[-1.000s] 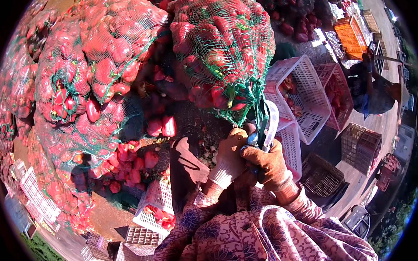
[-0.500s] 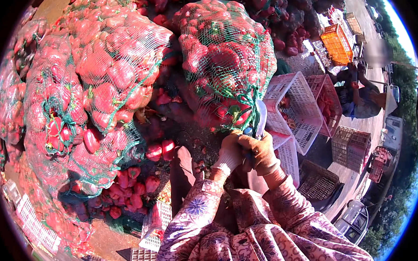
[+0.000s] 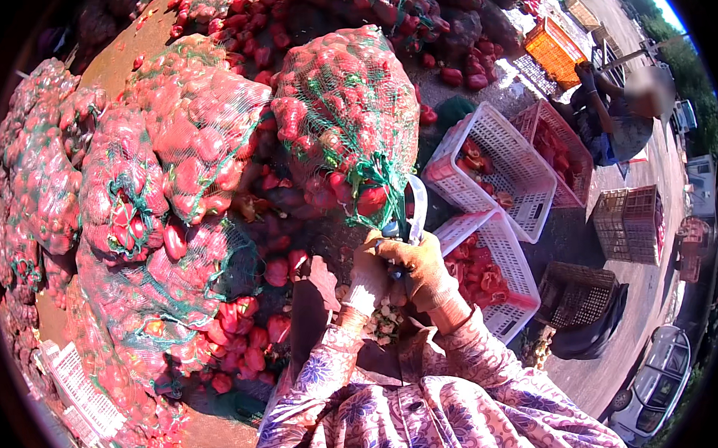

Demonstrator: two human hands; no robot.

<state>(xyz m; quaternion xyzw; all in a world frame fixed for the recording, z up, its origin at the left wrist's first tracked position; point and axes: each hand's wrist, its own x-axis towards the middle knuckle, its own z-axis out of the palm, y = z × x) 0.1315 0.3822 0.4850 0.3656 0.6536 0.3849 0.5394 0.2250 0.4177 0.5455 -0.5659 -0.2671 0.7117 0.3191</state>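
Note:
A large green net sack [image 3: 346,104] full of red peppers stands in front of me, its bunched, tied end toward me. My left hand [image 3: 368,276], in a work glove, is closed at the net's gathered end. Right beside it, touching, my right hand [image 3: 422,271], also gloved, grips a knife [image 3: 418,209]. Its pale curved blade points up, away from me, along the right side of the bunched net. The knife's dark handle is mostly hidden in the fingers.
More filled net sacks [image 3: 202,119] lie at the left, with loose red peppers [image 3: 240,341] below them. White crates [image 3: 515,285] with cut peppers stand at right, near a dark crate [image 3: 574,295] and an orange crate [image 3: 556,53]. Another person [image 3: 619,116] is at the far right.
My view has shifted, so the sack and both hands sit further left in the picture. The hands stay together at the net's end, with the knife still in the right one.

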